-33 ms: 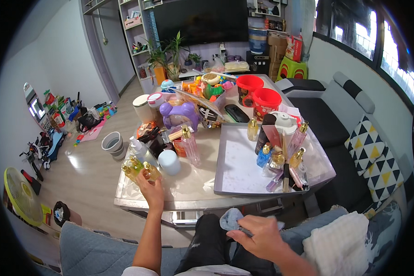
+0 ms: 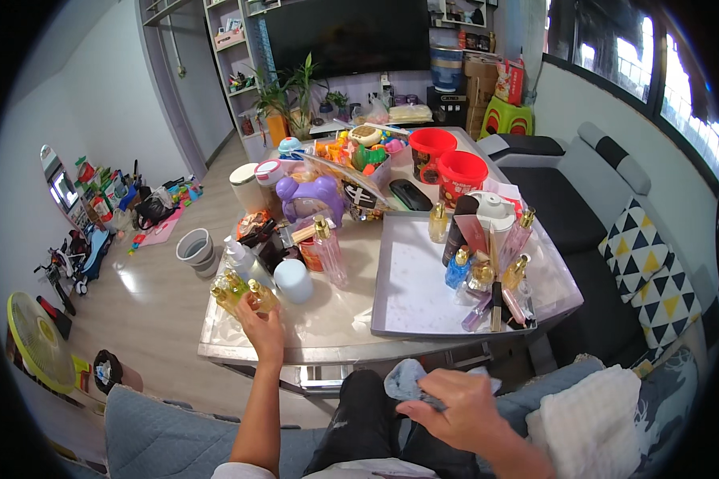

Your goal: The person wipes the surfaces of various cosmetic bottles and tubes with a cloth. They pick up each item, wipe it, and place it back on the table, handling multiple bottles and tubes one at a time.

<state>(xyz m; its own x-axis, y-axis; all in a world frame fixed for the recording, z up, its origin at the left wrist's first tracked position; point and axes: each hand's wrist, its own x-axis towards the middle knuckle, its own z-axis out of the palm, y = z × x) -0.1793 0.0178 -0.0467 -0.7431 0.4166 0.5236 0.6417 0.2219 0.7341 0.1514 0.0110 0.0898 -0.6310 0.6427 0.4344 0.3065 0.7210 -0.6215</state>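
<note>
At the table's near left corner, my left hand (image 2: pixel 260 321) is closed around a small yellow glass perfume bottle (image 2: pixel 265 297) with a gold cap. Right beside it stand similar yellow bottles with gold tops (image 2: pixel 230 290). Behind them are a white pump bottle (image 2: pixel 244 257), a pale blue-white jar (image 2: pixel 295 282) and a tall pink bottle (image 2: pixel 333 259). Above my lap my right hand (image 2: pixel 458 403) grips a grey-blue cloth (image 2: pixel 405 379), which bunches out on both sides of the fingers.
A shallow tray (image 2: pixel 399 329) on the right holds several perfume bottles and cosmetic tubes. Farther back stand red buckets (image 2: pixel 462 174), a purple bear-shaped container (image 2: pixel 311 203) and a toy pile (image 2: pixel 367 156). A white towel (image 2: pixel 587 423) lies on the sofa at my right.
My right hand and the cloth have shifted slightly to the right, and more cloth shows past the hand. My left hand stays at the bottle.
</note>
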